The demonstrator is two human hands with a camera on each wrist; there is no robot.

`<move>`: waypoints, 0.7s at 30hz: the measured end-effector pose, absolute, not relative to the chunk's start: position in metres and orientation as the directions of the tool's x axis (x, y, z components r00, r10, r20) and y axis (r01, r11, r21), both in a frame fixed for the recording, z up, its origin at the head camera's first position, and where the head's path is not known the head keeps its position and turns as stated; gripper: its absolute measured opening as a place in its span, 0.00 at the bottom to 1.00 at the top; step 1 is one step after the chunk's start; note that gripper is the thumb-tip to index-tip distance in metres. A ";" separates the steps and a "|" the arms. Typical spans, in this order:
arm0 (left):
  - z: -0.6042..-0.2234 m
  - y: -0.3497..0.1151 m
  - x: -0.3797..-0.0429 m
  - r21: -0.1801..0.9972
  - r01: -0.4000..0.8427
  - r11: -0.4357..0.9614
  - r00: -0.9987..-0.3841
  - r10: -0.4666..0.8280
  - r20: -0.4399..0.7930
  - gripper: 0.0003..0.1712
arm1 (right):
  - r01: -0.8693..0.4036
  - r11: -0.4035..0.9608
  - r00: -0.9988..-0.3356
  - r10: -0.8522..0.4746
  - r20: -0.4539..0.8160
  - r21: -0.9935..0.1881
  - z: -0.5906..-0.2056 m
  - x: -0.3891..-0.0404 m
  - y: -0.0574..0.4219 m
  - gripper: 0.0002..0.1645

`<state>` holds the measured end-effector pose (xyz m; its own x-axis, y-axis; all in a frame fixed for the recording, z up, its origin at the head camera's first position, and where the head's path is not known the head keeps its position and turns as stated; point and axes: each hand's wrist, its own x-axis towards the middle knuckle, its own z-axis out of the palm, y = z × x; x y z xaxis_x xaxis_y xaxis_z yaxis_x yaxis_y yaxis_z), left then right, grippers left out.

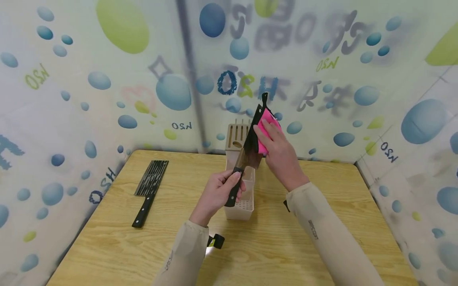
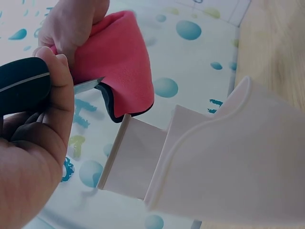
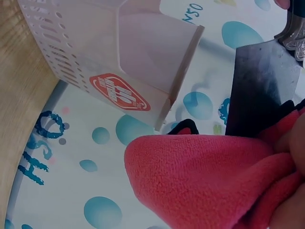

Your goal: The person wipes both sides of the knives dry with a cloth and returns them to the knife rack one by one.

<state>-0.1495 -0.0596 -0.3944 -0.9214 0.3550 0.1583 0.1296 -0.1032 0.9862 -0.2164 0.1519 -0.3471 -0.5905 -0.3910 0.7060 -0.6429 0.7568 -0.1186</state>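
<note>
My left hand (image 1: pixel 214 194) grips the black handle (image 1: pixel 234 194) of a cleaver, held up with its blade (image 3: pixel 262 86) slanting away. A pink cloth (image 1: pixel 262 148) with black edging is bunched in my right hand (image 1: pixel 280 159) and lies against the blade, covering part of it. Behind and below the cleaver stands a pale plastic knife holder (image 1: pixel 239 215) with a slotted beige top; my left hand and the blade overlap it in the head view. To the left, a second cleaver (image 1: pixel 152 178) lies flat on the table, its blade dark with pale streaks.
The wood-grain table (image 1: pixel 107 246) backs onto a patterned sheet (image 1: pixel 300 47) with blue and green drops, which also rises at both sides. A small black object (image 1: pixel 219 241) shows beside the left sleeve. The holder carries a red label (image 3: pixel 119 92).
</note>
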 end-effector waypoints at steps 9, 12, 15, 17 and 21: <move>-0.395 -0.059 -0.149 0.987 0.139 -0.080 -0.919 0.362 0.159 0.22 | -0.575 0.809 -0.635 -0.347 0.691 -0.123 -0.337 -0.224 0.149 0.32; -0.395 -0.058 -0.149 0.986 0.147 -0.081 -0.916 0.366 0.167 0.23 | -0.556 0.820 -0.652 -0.332 0.681 -0.132 -0.334 -0.227 0.149 0.33; -0.394 -0.059 -0.148 0.985 0.152 -0.077 -0.914 0.368 0.170 0.23 | -0.545 0.827 -0.665 -0.328 0.671 -0.136 -0.331 -0.228 0.150 0.34; -0.394 -0.058 -0.147 0.986 0.151 -0.072 -0.915 0.369 0.167 0.23 | -0.536 0.833 -0.677 -0.326 0.660 -0.138 -0.329 -0.229 0.150 0.35; -0.394 -0.058 -0.146 0.987 0.144 -0.068 -0.916 0.368 0.159 0.22 | -0.513 0.847 -0.710 -0.327 0.623 -0.140 -0.325 -0.230 0.152 0.37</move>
